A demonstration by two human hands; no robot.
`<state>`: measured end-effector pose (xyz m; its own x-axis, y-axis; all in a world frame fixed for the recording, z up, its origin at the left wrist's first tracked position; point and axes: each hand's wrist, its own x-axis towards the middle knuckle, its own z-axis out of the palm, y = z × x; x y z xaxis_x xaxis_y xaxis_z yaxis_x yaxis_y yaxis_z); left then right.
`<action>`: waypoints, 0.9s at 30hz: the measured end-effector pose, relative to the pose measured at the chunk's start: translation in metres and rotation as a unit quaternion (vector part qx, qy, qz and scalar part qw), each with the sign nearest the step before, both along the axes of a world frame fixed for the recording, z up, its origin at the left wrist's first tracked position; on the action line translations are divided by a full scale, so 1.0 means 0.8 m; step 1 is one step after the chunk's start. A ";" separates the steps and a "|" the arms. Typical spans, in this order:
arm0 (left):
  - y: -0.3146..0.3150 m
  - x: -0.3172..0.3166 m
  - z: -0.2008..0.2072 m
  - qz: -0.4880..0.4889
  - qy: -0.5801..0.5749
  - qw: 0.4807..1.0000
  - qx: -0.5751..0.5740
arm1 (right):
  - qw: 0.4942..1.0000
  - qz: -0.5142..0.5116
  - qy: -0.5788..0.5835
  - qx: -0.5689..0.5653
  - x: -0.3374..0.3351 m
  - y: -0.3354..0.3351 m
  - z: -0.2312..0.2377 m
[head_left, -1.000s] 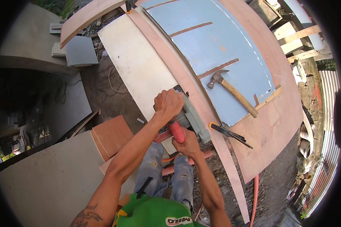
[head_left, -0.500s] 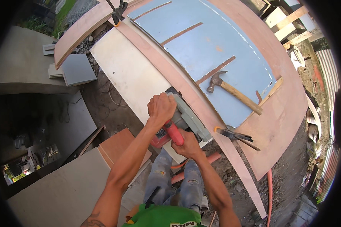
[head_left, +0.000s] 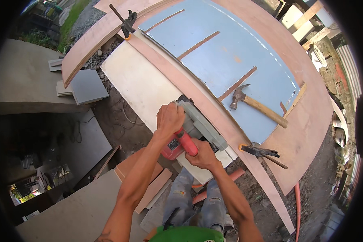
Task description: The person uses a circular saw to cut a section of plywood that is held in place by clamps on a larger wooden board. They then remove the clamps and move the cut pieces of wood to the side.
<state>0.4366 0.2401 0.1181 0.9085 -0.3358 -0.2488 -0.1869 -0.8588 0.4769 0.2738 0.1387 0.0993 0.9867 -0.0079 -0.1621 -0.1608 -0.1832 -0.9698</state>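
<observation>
My left hand (head_left: 170,117) grips the top of a red and grey circular saw (head_left: 195,131), and my right hand (head_left: 203,154) holds its red rear handle. The saw rests on a white board (head_left: 137,86), its base against a long curved strip of brown plywood (head_left: 181,76). A black clamp (head_left: 262,152) pins the strip just right of my right hand. A second black clamp (head_left: 127,22) holds its far end.
A wooden-handled hammer (head_left: 257,105) lies on the blue sheet (head_left: 218,52), which rests on a wide brown plywood panel (head_left: 306,121). Plywood offcuts (head_left: 145,181) and grey slabs (head_left: 82,86) lie on the dirt at left. An orange hose (head_left: 297,201) runs at lower right.
The view has shifted, so the boards and saw sit lower in the frame. The saw and both hands have crept a little farther along the curved strip.
</observation>
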 end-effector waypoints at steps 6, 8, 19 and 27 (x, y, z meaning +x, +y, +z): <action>0.039 -0.002 -0.004 0.020 -0.051 0.998 -0.014 | 0.999 -0.019 -0.028 -0.016 0.013 0.008 -0.004; 0.045 0.003 -0.009 0.050 0.010 0.999 -0.006 | 0.999 -0.014 -0.025 -0.017 0.019 0.012 -0.005; 0.056 0.033 -0.013 0.066 -0.034 0.996 -0.049 | 0.999 -0.006 -0.038 -0.031 0.057 0.022 -0.004; 0.067 0.067 -0.010 0.072 -0.032 0.996 -0.052 | 0.997 -0.012 -0.044 -0.062 0.091 0.036 -0.008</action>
<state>0.4902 0.2939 0.1099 0.9617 -0.2225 -0.1598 -0.0985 -0.8251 0.5563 0.3463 0.1678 0.0929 0.9964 -0.0455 -0.0709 -0.0813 -0.3008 -0.9502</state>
